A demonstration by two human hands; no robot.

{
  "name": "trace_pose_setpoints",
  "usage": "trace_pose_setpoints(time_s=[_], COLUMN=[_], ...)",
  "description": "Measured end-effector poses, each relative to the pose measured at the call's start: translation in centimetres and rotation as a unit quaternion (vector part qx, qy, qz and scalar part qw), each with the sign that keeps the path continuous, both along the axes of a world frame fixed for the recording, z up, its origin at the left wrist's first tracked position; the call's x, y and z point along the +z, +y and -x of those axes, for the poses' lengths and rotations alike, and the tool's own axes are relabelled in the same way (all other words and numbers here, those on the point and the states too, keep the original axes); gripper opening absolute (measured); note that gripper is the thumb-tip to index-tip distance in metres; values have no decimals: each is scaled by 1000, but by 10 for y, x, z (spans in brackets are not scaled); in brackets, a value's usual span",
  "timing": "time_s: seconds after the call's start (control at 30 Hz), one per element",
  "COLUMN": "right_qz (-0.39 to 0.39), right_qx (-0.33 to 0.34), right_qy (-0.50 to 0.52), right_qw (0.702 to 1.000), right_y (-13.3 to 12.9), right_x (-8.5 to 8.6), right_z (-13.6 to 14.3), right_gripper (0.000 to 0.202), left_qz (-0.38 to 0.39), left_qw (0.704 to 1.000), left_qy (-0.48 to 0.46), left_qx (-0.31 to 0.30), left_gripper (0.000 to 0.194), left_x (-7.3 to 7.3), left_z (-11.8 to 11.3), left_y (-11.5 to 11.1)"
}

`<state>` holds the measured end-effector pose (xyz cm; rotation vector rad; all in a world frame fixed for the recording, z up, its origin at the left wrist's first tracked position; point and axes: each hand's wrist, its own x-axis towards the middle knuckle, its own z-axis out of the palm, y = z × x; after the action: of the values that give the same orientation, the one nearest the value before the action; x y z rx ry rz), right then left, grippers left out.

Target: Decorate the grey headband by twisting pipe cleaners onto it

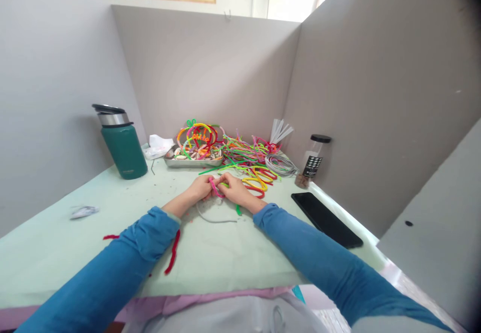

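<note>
Both hands meet over the middle of the pale green table. My left hand (202, 189) is closed on a pink fuzzy stem (215, 187) that is bent between the two hands. Fingertips of my right hand (233, 189) are pinched at the right side of the pink stem, where a bit of bright green shows. A thin grey wire (218, 221) curves on the cloth just below the hands. Beside the right wrist lies a short green piece (238, 210). A red fuzzy stem (173, 253) rests by the left sleeve.
A green bottle (126, 150) stands at the left. Behind the hands are a metal tray (193, 163) of colourful pieces and a heap of fuzzy stems (244, 150). A wire coil (280, 165), a clear jar (311, 162) and a black phone (326, 219) are at the right.
</note>
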<state>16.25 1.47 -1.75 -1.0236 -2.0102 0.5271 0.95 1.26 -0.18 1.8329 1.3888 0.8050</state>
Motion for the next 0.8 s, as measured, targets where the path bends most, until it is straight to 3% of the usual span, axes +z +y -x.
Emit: trace_pose_setpoints(time_s=[0.8], right_qz=[-14], right_qx=[-27], right_qy=[-21], right_qw=[999], right_y=[-2], right_x=[0], right_z=[3], right_gripper=[13], left_qz=[17], left_qw=[1000], left_qy=[-2], left_qx=[-9], left_gripper=[49], left_x=[4], left_z=[-3], left_y=[-5])
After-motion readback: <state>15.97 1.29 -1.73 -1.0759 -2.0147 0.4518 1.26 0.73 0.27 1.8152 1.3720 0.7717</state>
